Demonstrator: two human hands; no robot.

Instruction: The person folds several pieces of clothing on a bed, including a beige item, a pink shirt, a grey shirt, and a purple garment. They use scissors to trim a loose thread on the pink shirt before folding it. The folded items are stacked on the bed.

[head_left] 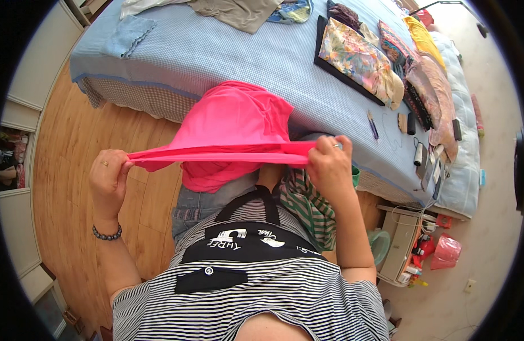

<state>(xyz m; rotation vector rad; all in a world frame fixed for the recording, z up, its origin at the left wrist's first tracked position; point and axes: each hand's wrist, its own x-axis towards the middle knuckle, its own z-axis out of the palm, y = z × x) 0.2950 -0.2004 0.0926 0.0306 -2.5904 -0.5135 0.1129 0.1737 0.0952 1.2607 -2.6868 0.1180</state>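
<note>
A bright pink garment (233, 116) hangs between my hands, its edge pulled taut into a straight band above my lap. Its exact kind cannot be made out. My left hand (109, 170) is closed in a pinch on one end of that band. At the other end, the fingers of my right hand (330, 165) are wrapped round the cloth. The rest of the pink fabric bunches against the bed's side and drapes over my jeans (202, 210). Green-and-white striped cloth (310, 199) lies by my right forearm.
Ahead is a bed with a light blue cover (216, 51). On it lie a folded floral garment (358, 54), a grey-brown garment (233, 12), a small blue cloth (128, 35) and a pen (373, 125). A bedside cabinet (401, 244) stands at the right, white cupboards (32, 74) at the left.
</note>
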